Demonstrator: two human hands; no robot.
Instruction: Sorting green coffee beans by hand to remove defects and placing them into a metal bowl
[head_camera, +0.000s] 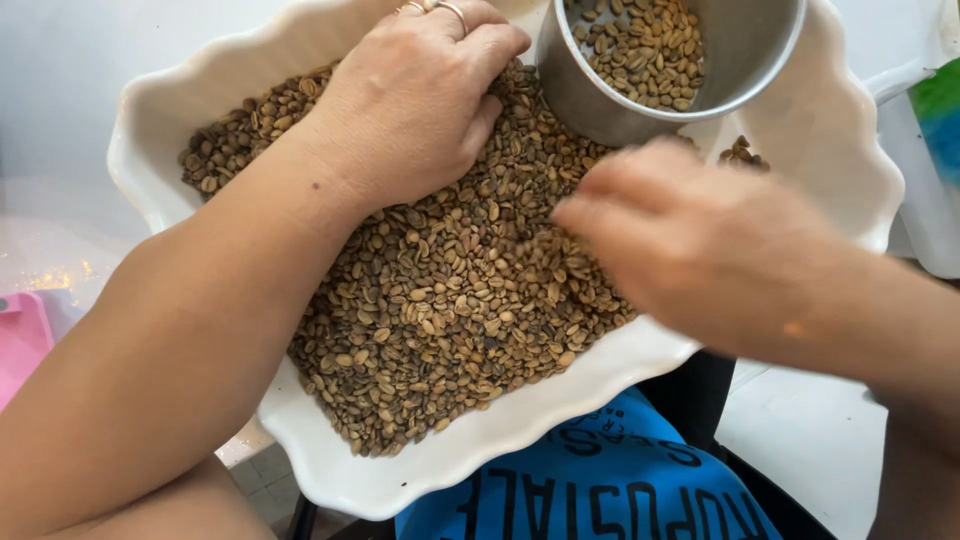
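Note:
A white scalloped dish (470, 455) rests on my lap, filled with brownish-green coffee beans (440, 310). My left hand (410, 105), with rings on two fingers, lies palm down on the beans at the dish's far side, fingers curled into the heap. My right hand (680, 235) is blurred by motion over the right part of the heap, fingers bunched as if pinching beans; I cannot make out what is between them. A metal cup (600, 95) with beans inside stands in the dish's far right corner, close to both hands.
Blue cloth with dark print (600, 480) covers my lap below the dish. A pink object (20, 340) shows at the left edge. A white container with green and blue colouring (935, 130) stands at the right edge.

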